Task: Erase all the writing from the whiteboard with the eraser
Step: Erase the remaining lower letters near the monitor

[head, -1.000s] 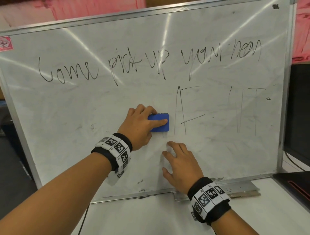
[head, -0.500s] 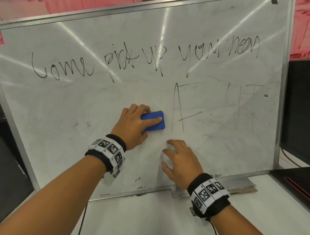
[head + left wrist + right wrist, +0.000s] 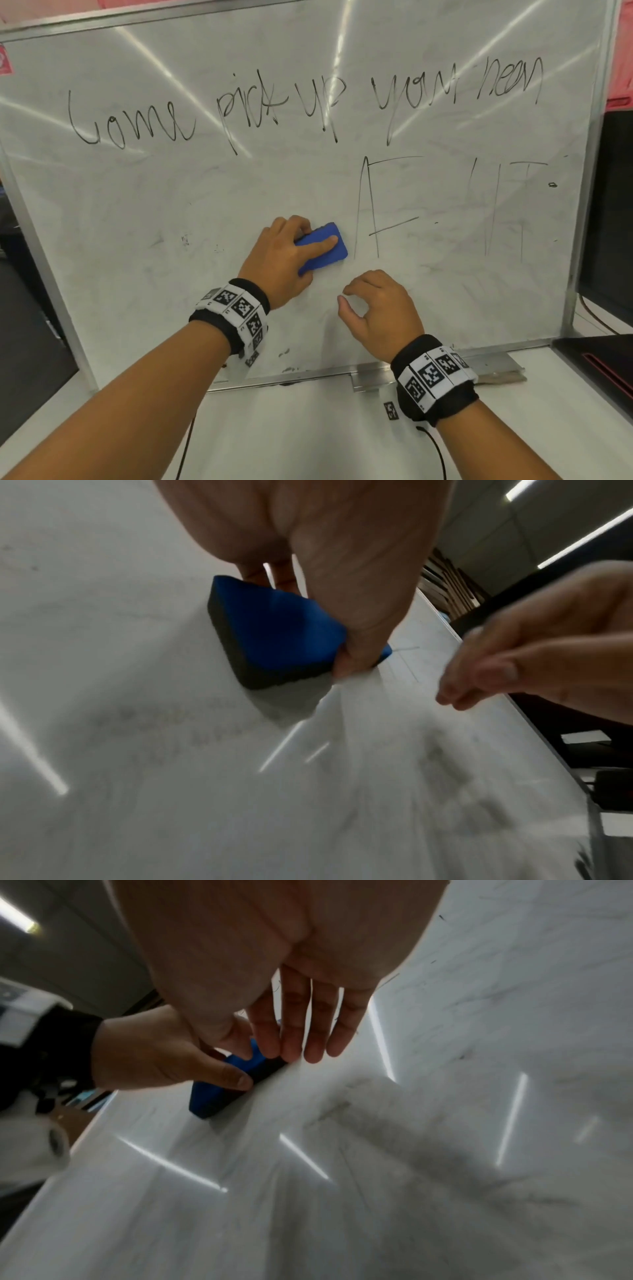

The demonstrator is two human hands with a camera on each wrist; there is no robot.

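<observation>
The whiteboard (image 3: 171, 222) stands upright on the table. A line of black handwriting (image 3: 308, 102) runs across its top, and large faint letters (image 3: 368, 205) sit at mid right. My left hand (image 3: 284, 260) grips the blue eraser (image 3: 325, 253) and holds it tilted against the board, just left of the big "A". In the left wrist view the eraser (image 3: 274, 626) has its dark felt side on the board, with my thumb over its edge. My right hand (image 3: 376, 308) hovers below and right of the eraser with loosely bent fingers, holding nothing.
A metal marker tray (image 3: 496, 368) runs along the board's lower right edge. The white table (image 3: 308, 438) lies in front. A dark flat device (image 3: 603, 363) sits at the right, with a black screen (image 3: 613, 205) behind it. Grey smudges mark the lower board.
My right hand, earlier spread flat on the board, now has its fingers bent inward. The eraser has tilted in my left hand and stays at about the same spot.
</observation>
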